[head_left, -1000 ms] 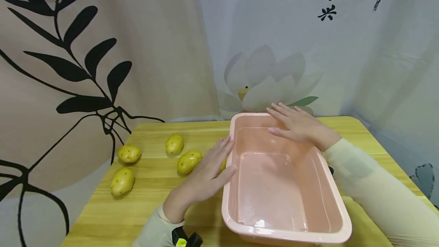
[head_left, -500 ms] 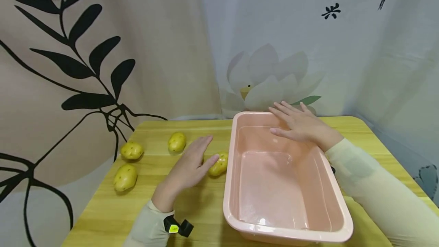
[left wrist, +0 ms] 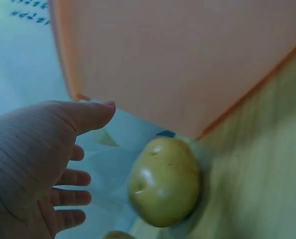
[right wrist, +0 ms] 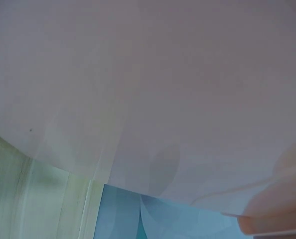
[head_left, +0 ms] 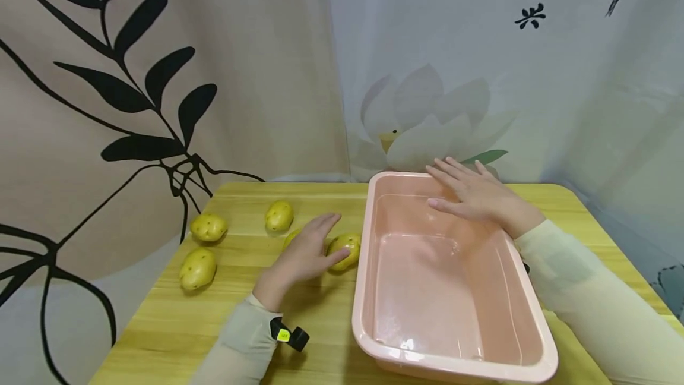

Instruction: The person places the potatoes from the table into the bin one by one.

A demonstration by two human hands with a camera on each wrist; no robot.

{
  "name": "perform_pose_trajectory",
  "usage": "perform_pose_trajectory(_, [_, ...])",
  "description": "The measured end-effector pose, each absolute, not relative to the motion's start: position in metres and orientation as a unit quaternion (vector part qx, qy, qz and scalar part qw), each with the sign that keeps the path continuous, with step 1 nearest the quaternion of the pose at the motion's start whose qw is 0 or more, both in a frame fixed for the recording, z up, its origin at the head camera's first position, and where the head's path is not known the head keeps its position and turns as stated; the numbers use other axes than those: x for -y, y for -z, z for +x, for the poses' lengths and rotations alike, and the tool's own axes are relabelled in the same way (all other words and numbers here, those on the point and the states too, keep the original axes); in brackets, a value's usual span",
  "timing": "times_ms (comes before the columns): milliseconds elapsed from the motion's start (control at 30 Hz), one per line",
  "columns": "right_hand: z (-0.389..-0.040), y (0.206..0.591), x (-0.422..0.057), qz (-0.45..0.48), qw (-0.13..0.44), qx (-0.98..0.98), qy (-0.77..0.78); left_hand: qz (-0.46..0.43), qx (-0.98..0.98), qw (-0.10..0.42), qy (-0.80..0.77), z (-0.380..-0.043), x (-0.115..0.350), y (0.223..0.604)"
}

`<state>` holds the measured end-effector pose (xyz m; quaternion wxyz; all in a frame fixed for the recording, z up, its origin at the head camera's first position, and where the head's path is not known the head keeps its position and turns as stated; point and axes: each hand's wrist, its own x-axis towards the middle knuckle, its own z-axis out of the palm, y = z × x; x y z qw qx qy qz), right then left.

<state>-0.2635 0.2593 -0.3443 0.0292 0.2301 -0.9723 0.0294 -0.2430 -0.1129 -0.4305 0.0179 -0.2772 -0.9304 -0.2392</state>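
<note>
A pink plastic basin (head_left: pixel 369 337) stands on the wooden table. My right hand (head_left: pixel 475 196) rests on its far right rim with the fingers spread. My left hand (head_left: pixel 300 260) hovers left of the basin, palm toward it and thumb apart from the fingers, holding nothing. Just beyond the thumb lies a yellow potato (head_left: pixel 348 247), close to the basin's left side. In the left wrist view this potato (left wrist: pixel 165 181) sits below the basin's wall (left wrist: pixel 178 55), in front of the extended fingers. Another potato (head_left: pixel 291 237) is partly hidden behind the left hand.
Farther left are three more potatoes: one at the back (head_left: pixel 279 216) and two near the left edge, the upper one (head_left: pixel 209 227) behind the lower one (head_left: pixel 198 268). A printed curtain (head_left: pixel 278 76) hangs behind the table (head_left: pixel 160 337).
My left hand has come off the basin's left rim and moved left, then slightly back right, over the potatoes beside it. My right hand stays on the rim.
</note>
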Motion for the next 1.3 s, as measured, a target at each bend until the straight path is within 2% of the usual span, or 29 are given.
perform_pose_trajectory(167, [-0.264, 0.346, -0.261, 0.228, 0.029, 0.973, -0.033, -0.285, 0.928, -0.006, 0.239, -0.248, 0.103, 0.442])
perform_pose_trajectory(933, [-0.266, 0.349, -0.258, 0.236, 0.033, 0.971, -0.031, -0.276, 0.932, -0.042, 0.230, -0.263, 0.087, 0.464])
perform_pose_trajectory(1300, [-0.267, 0.352, -0.258, 0.235, 0.038, 0.971, -0.028, -0.313, 0.913, -0.020, 0.260, -0.272, 0.088, 0.479])
